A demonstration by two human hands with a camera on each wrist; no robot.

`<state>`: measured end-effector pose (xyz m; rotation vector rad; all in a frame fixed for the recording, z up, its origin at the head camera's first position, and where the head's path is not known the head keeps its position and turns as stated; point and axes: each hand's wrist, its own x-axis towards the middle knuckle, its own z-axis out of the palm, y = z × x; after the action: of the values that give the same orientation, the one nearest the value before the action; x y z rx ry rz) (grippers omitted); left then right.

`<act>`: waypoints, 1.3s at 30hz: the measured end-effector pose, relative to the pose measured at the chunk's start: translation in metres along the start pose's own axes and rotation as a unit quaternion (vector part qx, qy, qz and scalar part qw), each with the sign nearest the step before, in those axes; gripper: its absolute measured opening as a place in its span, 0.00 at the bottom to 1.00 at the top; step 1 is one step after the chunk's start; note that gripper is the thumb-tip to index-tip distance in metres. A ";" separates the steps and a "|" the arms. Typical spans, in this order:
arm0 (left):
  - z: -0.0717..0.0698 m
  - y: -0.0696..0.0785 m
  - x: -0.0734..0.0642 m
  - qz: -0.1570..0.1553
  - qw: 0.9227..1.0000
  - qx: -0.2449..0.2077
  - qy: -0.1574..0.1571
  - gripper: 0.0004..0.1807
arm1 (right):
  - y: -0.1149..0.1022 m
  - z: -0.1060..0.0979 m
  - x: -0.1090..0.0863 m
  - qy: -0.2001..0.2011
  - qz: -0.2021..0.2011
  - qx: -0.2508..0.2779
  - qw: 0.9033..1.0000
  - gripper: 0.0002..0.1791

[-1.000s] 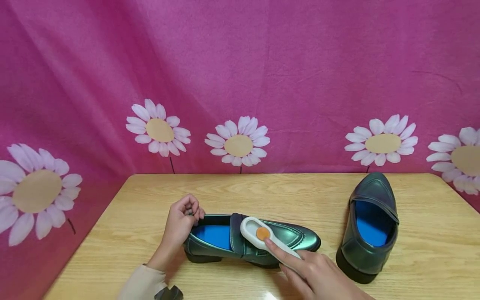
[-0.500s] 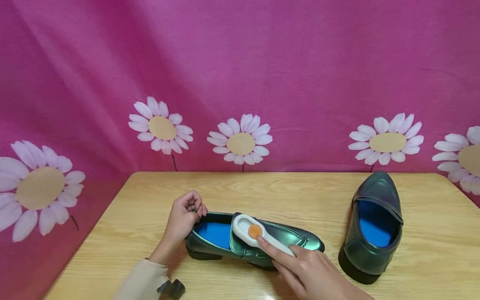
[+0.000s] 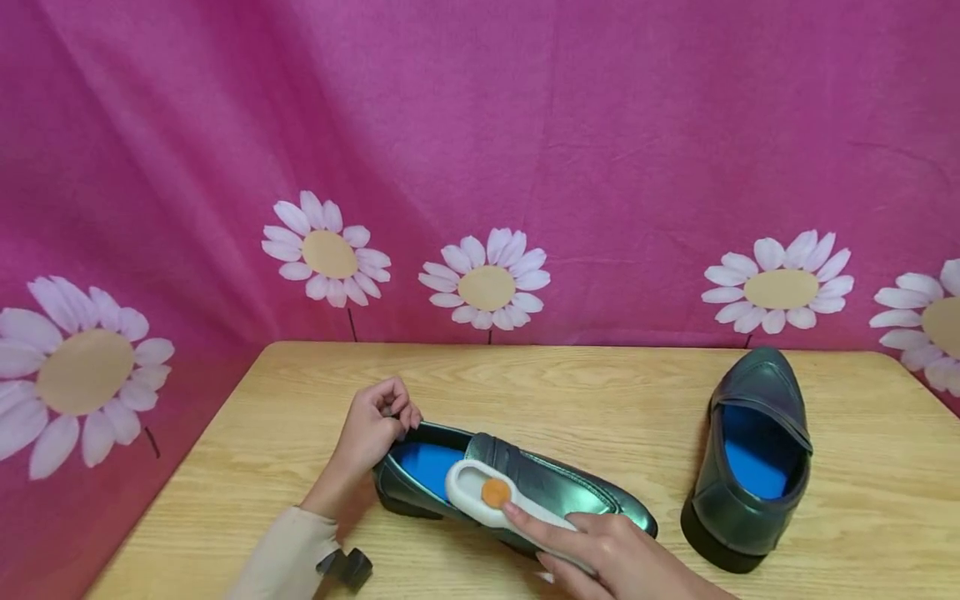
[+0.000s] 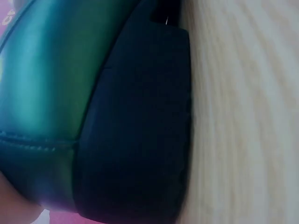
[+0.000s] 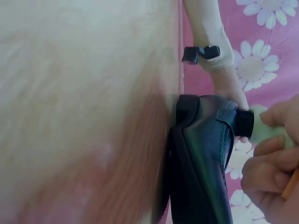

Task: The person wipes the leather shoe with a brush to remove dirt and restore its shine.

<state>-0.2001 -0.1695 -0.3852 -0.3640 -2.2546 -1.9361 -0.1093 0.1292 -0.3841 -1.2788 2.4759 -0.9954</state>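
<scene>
Green loafer [image 3: 517,487] lies on its side on the worktop [image 3: 600,392], blue insole showing; left hand [image 3: 375,429] pinches its heel rim in a tight grip. Right hand [image 3: 607,554], partly cut off, grasps a white brush [image 3: 487,493] against the upper. Bristles hidden.

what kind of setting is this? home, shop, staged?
Probably a staged tabletop set, not a shop: a pink daisy-print backdrop cloth hangs behind a bare wooden table holding only two green loafers and a white brush.
</scene>
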 end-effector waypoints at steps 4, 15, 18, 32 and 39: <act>0.000 0.000 0.001 0.000 1.000 -0.002 -0.004 0.15 | -0.002 0.000 -0.001 0.012 -0.005 -0.036 0.999 0.30; 0.002 -0.001 -0.001 0.002 1.000 -0.010 0.003 0.14 | 0.000 -0.007 -0.001 0.016 0.044 -0.074 0.996 0.30; 0.003 0.000 -0.002 0.002 1.000 -0.011 0.007 0.13 | -0.005 -0.007 -0.003 -0.019 -0.009 -0.047 0.999 0.30; 0.002 0.002 0.000 0.001 1.000 -0.002 0.005 0.13 | -0.001 -0.011 0.017 0.062 0.072 -0.175 0.980 0.33; 0.004 0.001 -0.001 -0.001 1.000 0.011 0.012 0.14 | -0.006 -0.015 0.013 -0.034 0.058 -0.090 0.994 0.30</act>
<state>-0.1989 -0.1660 -0.3852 -0.3345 -2.2603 -1.9059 -0.1204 0.1240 -0.3670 -1.1784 2.6015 -0.7029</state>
